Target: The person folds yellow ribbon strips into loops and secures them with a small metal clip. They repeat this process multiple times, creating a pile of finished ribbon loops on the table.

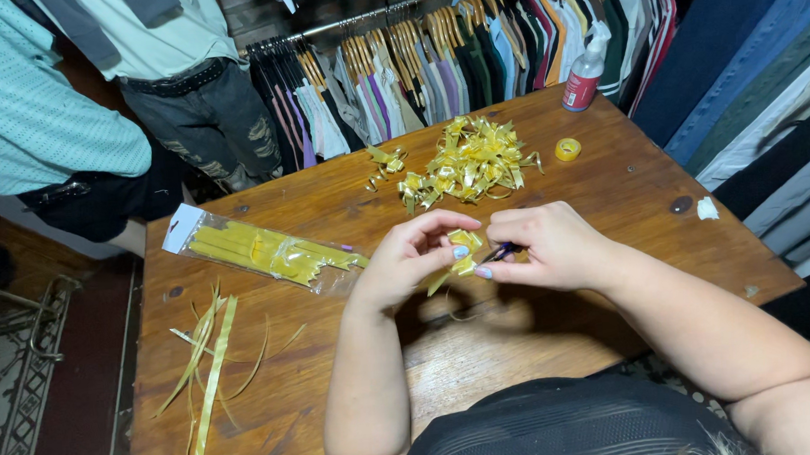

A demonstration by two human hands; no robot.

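The left hand and the right hand meet above the middle of the wooden table. Between their fingertips they pinch a small folded piece of yellow ribbon, which hangs just over the table top, near the front edge. The left hand grasps it with thumb and forefinger from the left side. The right hand is closed on a thin dark tool whose tip shows beside the ribbon piece; what kind of tool it is, I cannot tell.

Farther from the person, behind the hands, lies a pile of finished yellow ribbon bows, and to the right of it a small roll of tape and a plastic bottle with a red label. To the left of the hands lies a clear packet of yellow ribbon strips. Near the left front corner are loose ribbon strips. Beyond the table hangs a rack of clothes.
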